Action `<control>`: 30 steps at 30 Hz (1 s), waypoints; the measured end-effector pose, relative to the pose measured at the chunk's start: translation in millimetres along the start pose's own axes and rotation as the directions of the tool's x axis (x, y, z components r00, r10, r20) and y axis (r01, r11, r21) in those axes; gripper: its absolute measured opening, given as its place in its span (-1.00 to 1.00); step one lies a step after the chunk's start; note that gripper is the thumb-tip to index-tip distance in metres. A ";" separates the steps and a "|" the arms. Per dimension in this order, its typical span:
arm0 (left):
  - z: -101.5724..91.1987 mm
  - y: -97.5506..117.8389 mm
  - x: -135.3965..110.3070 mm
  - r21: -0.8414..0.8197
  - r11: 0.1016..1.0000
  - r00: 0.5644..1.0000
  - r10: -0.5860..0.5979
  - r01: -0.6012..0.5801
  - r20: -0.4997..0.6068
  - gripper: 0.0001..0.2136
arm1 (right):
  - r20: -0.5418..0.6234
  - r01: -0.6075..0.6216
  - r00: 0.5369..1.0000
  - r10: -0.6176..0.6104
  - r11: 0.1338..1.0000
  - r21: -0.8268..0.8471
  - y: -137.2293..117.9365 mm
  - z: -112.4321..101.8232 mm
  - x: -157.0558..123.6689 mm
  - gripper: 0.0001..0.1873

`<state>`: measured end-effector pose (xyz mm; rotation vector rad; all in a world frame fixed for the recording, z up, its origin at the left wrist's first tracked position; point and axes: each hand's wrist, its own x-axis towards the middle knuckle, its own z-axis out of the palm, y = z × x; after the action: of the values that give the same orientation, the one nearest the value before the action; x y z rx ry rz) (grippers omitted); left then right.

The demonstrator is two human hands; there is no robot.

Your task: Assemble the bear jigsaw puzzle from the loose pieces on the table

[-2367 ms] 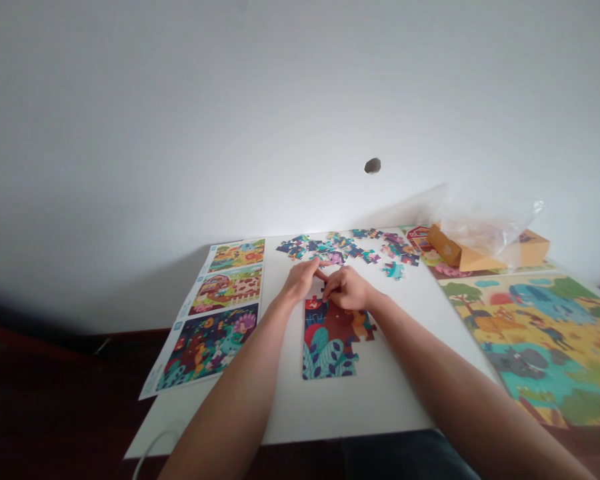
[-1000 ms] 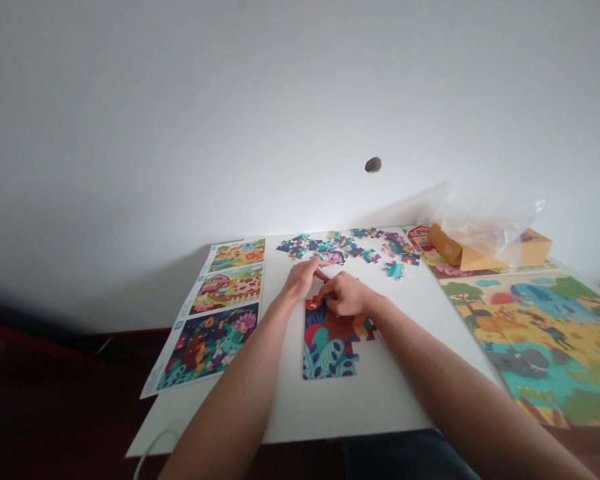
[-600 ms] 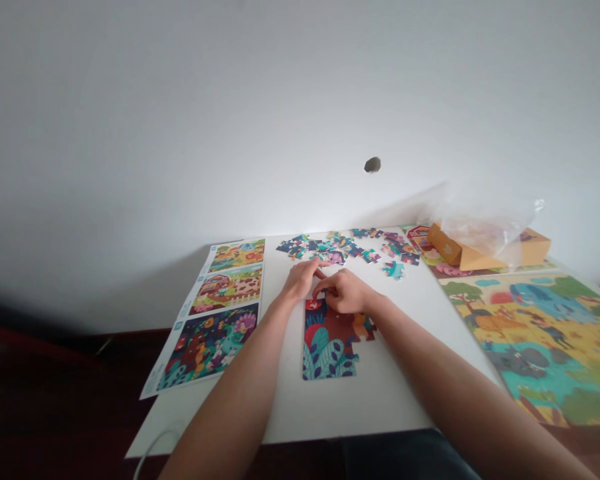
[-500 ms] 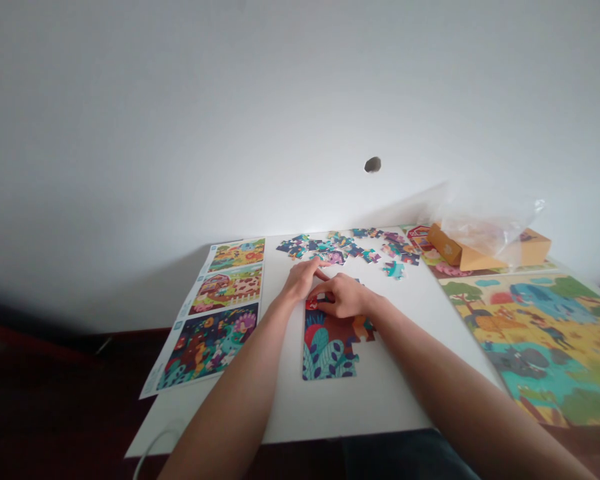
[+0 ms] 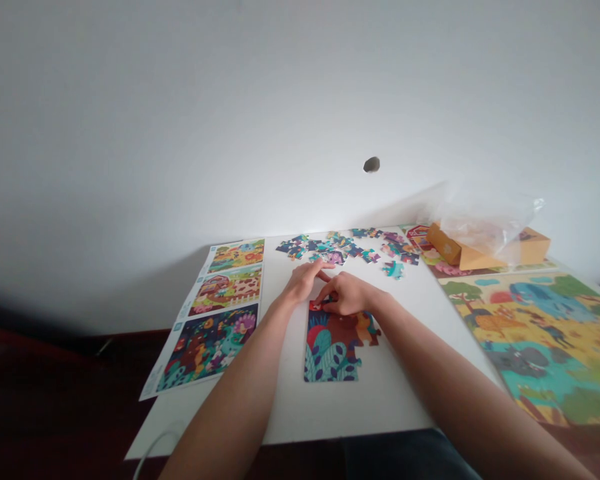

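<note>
Puzzle [image 5: 333, 357]: left hand [image 5: 304, 280] at 11 o'clock, right hand [image 5: 349, 293] at 12; can't tell grips; seemingly piece-fitting; next needs alignment.

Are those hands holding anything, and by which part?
I can't tell: the right hand covers some of the far edge of the puzzle, hiding any hold. The left hand is close by, with no clear hold showing either.
</note>
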<state>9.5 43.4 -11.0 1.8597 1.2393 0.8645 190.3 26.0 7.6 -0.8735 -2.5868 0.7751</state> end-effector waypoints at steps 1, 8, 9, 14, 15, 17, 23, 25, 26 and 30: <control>0.1 0.2 0.0 -0.002 1.000 1.000 -0.006 0.006 -0.004 -0.36 | 0.003 0.002 1.000 -0.002 1.000 0.004 0.5 0.5 0.0 -0.69; 2.5 -3.9 0.7 -0.065 0.998 1.000 -0.015 0.014 -0.008 -0.36 | -0.669 -0.563 0.651 0.358 0.819 -0.110 9.6 -9.9 -1.1 -0.67; 2.7 -4.3 0.8 -0.065 0.998 1.000 -0.008 0.008 -0.004 -0.36 | -0.782 -0.712 0.468 0.412 0.700 -0.057 14.1 -11.5 -2.1 -0.62; 2.6 -4.4 1.4 -0.032 0.999 1.000 0.006 -0.006 0.004 -0.35 | -0.772 -0.952 0.045 0.634 0.261 0.159 44.8 -7.3 -8.3 -0.25; 2.5 -4.1 1.5 -0.027 1.000 1.000 0.007 -0.007 0.004 -0.36 | -0.738 -0.958 0.049 0.673 0.240 0.155 49.4 -5.5 -8.9 -0.23; 2.6 -3.4 1.5 -0.022 1.000 1.000 0.004 -0.004 0.002 -0.36 | -0.709 -0.957 0.113 0.696 0.269 0.112 54.6 -3.3 -8.9 -0.23; 3.3 -2.9 1.6 -0.008 1.000 1.000 -0.004 0.004 -0.008 -0.34 | -0.700 -0.926 0.252 0.668 0.377 0.027 55.9 -7.9 -7.1 -0.62; 3.4 -3.8 1.9 -0.015 1.000 1.000 0.008 -0.008 -0.007 -0.35 | -0.736 -0.948 0.174 0.654 0.313 0.054 58.8 -9.8 -8.3 -0.59; 3.4 -4.3 2.0 -0.019 1.000 1.000 0.014 -0.014 -0.007 -0.36 | -0.742 -0.955 0.149 0.653 0.291 0.064 60.9 -10.6 -9.2 -0.58; 3.6 -5.4 1.9 -0.023 1.000 1.000 0.014 -0.014 -0.013 -0.37 | -0.700 -0.946 0.182 0.690 0.318 0.068 66.6 -14.0 -12.6 -0.60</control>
<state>10.7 45.9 -17.2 1.8491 1.2205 0.8956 237.2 68.1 -21.0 -2.3490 -1.4159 0.0230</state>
